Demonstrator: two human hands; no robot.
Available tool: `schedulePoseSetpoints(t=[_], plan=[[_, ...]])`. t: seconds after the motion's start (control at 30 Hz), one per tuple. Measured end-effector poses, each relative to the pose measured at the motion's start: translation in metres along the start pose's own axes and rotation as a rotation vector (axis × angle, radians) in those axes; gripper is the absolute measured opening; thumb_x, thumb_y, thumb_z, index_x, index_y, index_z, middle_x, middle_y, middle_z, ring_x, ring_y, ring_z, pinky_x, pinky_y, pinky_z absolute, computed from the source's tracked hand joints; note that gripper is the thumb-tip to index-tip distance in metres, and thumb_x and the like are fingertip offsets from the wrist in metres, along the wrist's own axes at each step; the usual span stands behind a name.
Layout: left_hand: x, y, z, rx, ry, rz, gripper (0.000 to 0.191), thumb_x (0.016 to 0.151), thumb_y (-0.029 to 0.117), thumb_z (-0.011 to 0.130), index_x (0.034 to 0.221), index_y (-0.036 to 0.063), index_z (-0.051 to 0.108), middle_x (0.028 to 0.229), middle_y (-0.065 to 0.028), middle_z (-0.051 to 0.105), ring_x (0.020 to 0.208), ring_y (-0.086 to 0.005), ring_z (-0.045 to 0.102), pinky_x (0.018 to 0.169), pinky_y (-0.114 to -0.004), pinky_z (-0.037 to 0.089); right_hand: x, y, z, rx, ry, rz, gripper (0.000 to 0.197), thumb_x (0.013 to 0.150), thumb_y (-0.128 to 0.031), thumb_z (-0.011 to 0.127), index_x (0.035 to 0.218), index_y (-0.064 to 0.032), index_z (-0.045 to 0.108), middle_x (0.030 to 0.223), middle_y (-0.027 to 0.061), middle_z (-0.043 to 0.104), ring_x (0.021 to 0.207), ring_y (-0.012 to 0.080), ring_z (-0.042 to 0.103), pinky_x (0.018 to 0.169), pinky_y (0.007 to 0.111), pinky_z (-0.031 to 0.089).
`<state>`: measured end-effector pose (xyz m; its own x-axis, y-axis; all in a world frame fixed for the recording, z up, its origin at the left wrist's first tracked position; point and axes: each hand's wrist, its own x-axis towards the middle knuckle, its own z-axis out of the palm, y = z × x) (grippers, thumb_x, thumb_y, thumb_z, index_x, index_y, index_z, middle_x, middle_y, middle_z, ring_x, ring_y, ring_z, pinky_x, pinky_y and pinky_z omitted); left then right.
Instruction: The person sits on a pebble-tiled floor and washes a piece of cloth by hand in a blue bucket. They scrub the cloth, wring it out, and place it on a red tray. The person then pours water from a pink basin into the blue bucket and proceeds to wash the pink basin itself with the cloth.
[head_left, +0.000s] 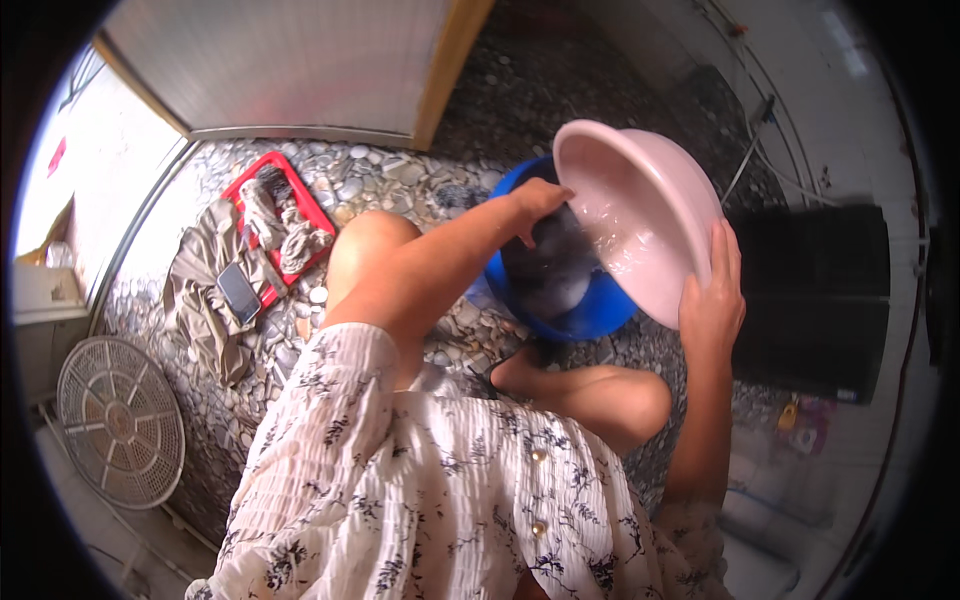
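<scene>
A pink plastic basin (645, 202) is tipped on its side over a blue tub (600, 307), with a wet sheen on its inner wall. My right hand (709, 289) grips the basin's rim at the lower right. The fingertips of my left hand (541, 204) meet the basin's left edge above the tub, thumb hanging apart; whether they grip it I cannot tell. Dark contents and whitish foam (555, 277) show blurred inside the tub. The basin hides part of the tub's right side.
A red plastic tray (300, 191) with crumpled cloths (262, 214) lies left on the pebbled floor. Beige fabric (199, 277) with a smartphone (238, 292) on it spreads beside it. A round grey grille (120, 422) leans lower left. A black case-like object (810, 300) stands right; a framed panel (277, 67) stands ahead.
</scene>
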<state>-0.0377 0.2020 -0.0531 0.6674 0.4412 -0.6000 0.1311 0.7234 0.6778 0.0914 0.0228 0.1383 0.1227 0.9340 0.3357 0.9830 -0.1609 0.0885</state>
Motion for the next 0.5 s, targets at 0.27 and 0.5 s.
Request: schedulePoseSetpoints(t=[0.27,0.5], plan=[[0.021,-0.004,0.002,0.096,0.216,0.258,0.042,0.082,0.032,0.065,0.118,0.0109,0.061,0.121,-0.0148,0.057,0.113,-0.0287,0.055,0.091,-0.044,0.048,-0.024,-0.007,0.011,-0.052,0.099,-0.195,0.068,0.07,0.009,0.054,0.136,0.0008,0.043,0.142,0.0166,0.043,0.122,0.0372,0.05,0.094,0.039,0.047],[0.033,0.008,0.011,-0.612,0.182,0.008,0.024,0.084,0.021,0.06,0.083,-0.0025,0.066,0.076,-0.0226,0.066,0.078,-0.0355,0.067,0.06,-0.052,0.056,-0.041,0.005,0.02,-0.138,0.09,-0.178,0.054,0.085,0.004,0.051,0.139,-0.0032,0.042,0.141,0.0142,0.044,0.122,0.0357,0.051,0.094,0.042,0.046]])
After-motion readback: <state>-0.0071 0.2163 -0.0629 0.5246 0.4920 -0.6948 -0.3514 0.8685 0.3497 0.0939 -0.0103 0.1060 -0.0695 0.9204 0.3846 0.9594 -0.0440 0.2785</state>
